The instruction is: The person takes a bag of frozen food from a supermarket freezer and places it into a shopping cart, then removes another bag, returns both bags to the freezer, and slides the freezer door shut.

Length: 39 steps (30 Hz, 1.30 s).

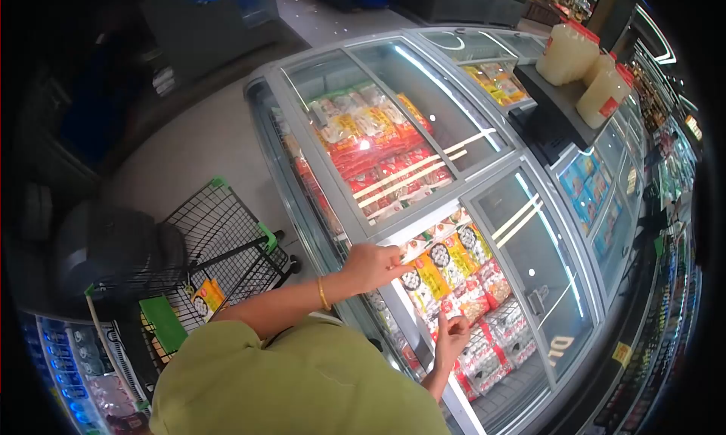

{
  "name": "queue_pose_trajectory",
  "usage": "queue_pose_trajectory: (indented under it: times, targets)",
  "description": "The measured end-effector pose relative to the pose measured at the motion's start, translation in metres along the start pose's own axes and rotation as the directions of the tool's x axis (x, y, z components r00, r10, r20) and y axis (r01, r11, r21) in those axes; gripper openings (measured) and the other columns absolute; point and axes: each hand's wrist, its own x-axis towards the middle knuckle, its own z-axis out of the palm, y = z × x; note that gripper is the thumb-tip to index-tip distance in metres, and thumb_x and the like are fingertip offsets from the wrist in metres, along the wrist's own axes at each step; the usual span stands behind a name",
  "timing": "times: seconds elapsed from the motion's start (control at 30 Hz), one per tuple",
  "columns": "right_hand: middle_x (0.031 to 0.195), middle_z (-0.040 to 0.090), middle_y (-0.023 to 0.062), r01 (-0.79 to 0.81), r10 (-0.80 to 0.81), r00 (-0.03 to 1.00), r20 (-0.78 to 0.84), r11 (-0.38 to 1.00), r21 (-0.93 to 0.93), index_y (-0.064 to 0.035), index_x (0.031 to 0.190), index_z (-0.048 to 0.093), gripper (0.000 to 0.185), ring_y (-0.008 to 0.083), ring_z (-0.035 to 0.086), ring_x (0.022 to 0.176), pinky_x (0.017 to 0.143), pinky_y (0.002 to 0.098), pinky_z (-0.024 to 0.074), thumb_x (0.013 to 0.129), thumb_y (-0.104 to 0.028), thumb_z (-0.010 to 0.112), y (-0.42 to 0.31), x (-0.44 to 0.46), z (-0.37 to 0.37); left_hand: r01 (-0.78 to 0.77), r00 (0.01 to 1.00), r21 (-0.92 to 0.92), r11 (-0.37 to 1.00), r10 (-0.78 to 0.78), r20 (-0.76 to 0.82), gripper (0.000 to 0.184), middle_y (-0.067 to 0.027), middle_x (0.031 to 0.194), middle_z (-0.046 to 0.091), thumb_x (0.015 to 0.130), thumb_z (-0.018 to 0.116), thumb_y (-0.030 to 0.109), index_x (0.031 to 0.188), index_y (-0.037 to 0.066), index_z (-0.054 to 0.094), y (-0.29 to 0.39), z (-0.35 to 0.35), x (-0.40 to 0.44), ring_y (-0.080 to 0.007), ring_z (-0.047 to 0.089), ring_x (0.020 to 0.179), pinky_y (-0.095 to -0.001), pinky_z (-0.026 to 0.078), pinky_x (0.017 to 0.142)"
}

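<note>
My left hand [372,268], with a gold bracelet at the wrist, reaches over the freezer's near edge. Its fingers are closed in a pinch beside a yellow and white frozen food packet [428,281]; whether they grip its corner is unclear. Lower and to the right, my right hand [452,338] has curled fingers over red and white bags [485,359]. Anything in its fingertips is too small to make out. Both hands are at the uncovered part of a chest freezer [446,386] filled with yellow, red and white bags.
A black wire shopping cart [219,231] with green corners stands left, holding a yellow packet [208,297] and a dark bag [113,246]. Sliding glass lids [529,246] cover other freezer sections. Large jugs [569,53] stand on a dark raised shelf [556,106] at the back right.
</note>
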Motion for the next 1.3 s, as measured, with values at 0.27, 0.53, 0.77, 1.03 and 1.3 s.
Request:
queue_pose_trajectory:
  times: [0.27, 0.53, 0.77, 1.03, 1.3]
  targets:
    - [0.049, 0.035, 0.0009, 0.289, -0.152, 0.841, 0.519, 0.937, -0.194, -0.0063, 0.057, 0.038, 0.045, 0.0077, 0.031, 0.047, 0.045, 0.0269, 0.0313, 0.066, -0.017, 0.081, -0.035, -0.027, 0.097, 0.568, 0.736, 0.229, 0.791, -0.362, -0.572, 0.048, -0.0067, 0.043, 0.043, 0.076, 0.070, 0.037, 0.052, 0.006, 0.041, -0.084, -0.120, -0.138, -0.0269, 0.047, 0.040, -0.0359, 0.035, 0.042]
    - [0.047, 0.027, -0.0011, 0.393, -0.300, 0.798, 0.523, 0.916, -0.075, -0.0066, 0.050, 0.029, 0.051, 0.0066, 0.023, 0.046, 0.042, 0.0263, 0.0230, 0.075, -0.005, 0.073, -0.026, -0.051, 0.134, 0.764, 0.517, 0.023, 0.645, -0.590, -0.621, 0.053, -0.0145, 0.044, 0.045, 0.088, 0.054, 0.039, 0.052, 0.001, 0.052, -0.137, -0.129, -0.218, -0.0307, 0.046, 0.040, -0.0404, 0.035, 0.045]
    - [0.050, 0.028, -0.0050, 0.269, -0.261, 0.839, 0.478, 0.962, 0.052, -0.0083, 0.052, 0.028, 0.047, 0.0043, 0.024, 0.051, 0.043, 0.0240, 0.0212, 0.079, 0.003, 0.064, -0.021, -0.092, 0.166, 0.645, 0.621, -0.020, 0.764, -0.540, -0.568, 0.047, -0.0213, 0.053, 0.048, 0.090, 0.054, 0.030, 0.056, -0.003, 0.053, -0.192, -0.136, -0.193, -0.0372, 0.049, 0.047, -0.0428, 0.038, 0.048]
    - [0.050, 0.024, -0.0036, 0.467, -0.187, 0.579, 0.794, 0.874, -0.136, -0.0083, 0.056, 0.021, 0.051, 0.0058, 0.020, 0.050, 0.044, 0.0252, 0.0172, 0.082, 0.000, 0.064, -0.056, -0.092, 0.273, 0.877, 0.384, -0.218, 0.429, -0.897, -0.218, 0.056, -0.0230, 0.060, 0.052, 0.091, 0.044, 0.043, 0.062, -0.004, 0.055, -0.286, -0.135, -0.283, -0.0374, 0.053, 0.056, -0.0450, 0.041, 0.056]
    - [0.046, 0.037, 0.0039, 0.712, 0.077, 0.002, 0.997, 0.700, -0.056, -0.0051, 0.057, 0.035, 0.042, 0.0165, 0.033, 0.040, 0.042, 0.0300, 0.0304, 0.078, -0.012, 0.070, -0.050, -0.114, 0.440, 0.978, 0.071, -0.190, 0.090, -0.992, -0.108, 0.027, -0.0206, 0.098, 0.063, 0.085, 0.050, 0.023, 0.099, 0.003, 0.060, -0.339, -0.113, -0.397, -0.0344, 0.061, 0.094, -0.0428, 0.047, 0.083]
